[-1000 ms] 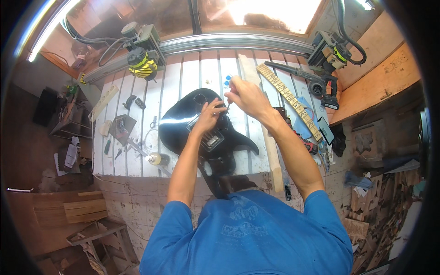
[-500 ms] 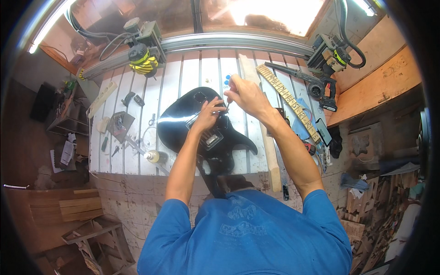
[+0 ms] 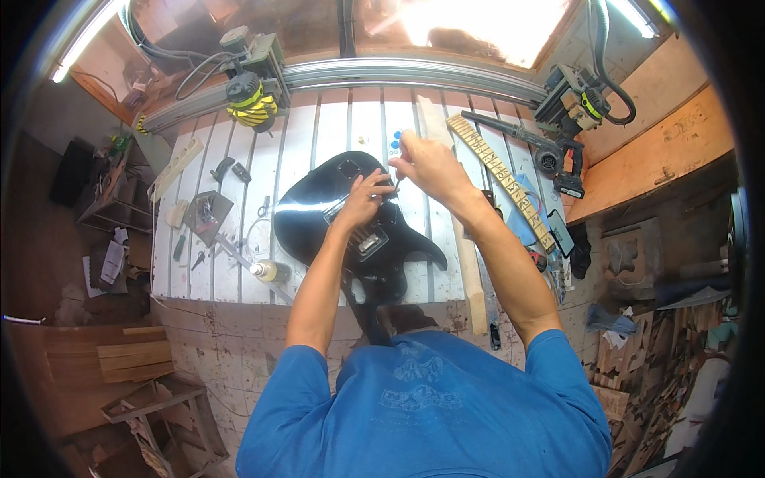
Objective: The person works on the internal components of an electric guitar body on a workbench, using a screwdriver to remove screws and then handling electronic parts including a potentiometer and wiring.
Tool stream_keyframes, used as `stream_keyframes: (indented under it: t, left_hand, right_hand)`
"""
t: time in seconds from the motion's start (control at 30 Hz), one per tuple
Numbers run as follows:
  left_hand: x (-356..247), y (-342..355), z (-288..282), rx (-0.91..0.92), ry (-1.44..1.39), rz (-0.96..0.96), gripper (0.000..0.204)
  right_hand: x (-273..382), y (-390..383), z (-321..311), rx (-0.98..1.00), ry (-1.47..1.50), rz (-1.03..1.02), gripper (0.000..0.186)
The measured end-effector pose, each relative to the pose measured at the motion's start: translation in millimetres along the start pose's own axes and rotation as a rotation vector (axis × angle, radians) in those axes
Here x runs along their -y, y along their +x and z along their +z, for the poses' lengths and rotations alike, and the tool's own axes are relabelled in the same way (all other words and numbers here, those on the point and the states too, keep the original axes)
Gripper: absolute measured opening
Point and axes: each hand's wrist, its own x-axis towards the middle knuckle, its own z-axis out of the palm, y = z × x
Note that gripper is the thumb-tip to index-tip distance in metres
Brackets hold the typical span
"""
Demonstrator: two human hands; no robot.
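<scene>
A black electric guitar (image 3: 315, 191) lies on the slotted white worktable (image 3: 231, 279), its neck pointing toward me. Resting on its glossy body is my left hand (image 3: 363, 197), fingers stretched out and apart beside a small spot near the body's right side. My right hand (image 3: 426, 163) is closed above that spot, gripping a screwdriver (image 3: 398, 185). Only its thin shaft shows, pointing down to the guitar; the handle is hidden in my fist. A metal-framed opening with a shiny block (image 3: 368, 242) sits in the body below my left wrist.
A cordless blower (image 3: 550, 155), a yellow marked strip (image 3: 502, 179) and a long wooden bar (image 3: 470, 279) lie to the right. Left are a small bottle (image 3: 267, 271), a green-handled tool (image 3: 179, 247) and a dark scraper-like plate (image 3: 209, 215). A machine rail (image 3: 414, 73) spans the back.
Both hands keep almost the same place on and above the guitar. The whole view has shifted very slightly.
</scene>
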Motion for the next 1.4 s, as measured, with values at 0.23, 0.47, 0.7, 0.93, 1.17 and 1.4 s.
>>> stream_keyframes:
  t: [0.23, 0.47, 0.7, 0.93, 1.17, 1.4]
  left_hand:
    - [4, -2, -1, -0.005, 0.019, 0.007, 0.043]
    - [-23, 8, -10, -0.076, -0.338, -0.03, 0.038]
    - [-50, 24, -35, 0.042, -0.808, 0.023, 0.046]
    - [-51, 29, -36, -0.012, -0.597, -0.111, 0.038]
    - [-75, 27, -32, -0.018, -0.656, 0.022, 0.043]
    - [-75, 29, -35, -0.13, -0.411, -0.07, 0.043]
  right_hand:
    - [14, 10, -7, 0.176, -0.222, 0.001, 0.02]
    - [-17, 21, -21, 0.401, -0.098, -0.238, 0.021]
    - [7, 34, -20, 0.541, -0.247, -0.102, 0.034]
    - [29, 23, -26, 0.415, -0.188, -0.132, 0.027]
    - [3, 26, -17, 0.482, -0.282, -0.251, 0.032]
    - [28, 21, -23, 0.348, -0.171, -0.053, 0.027]
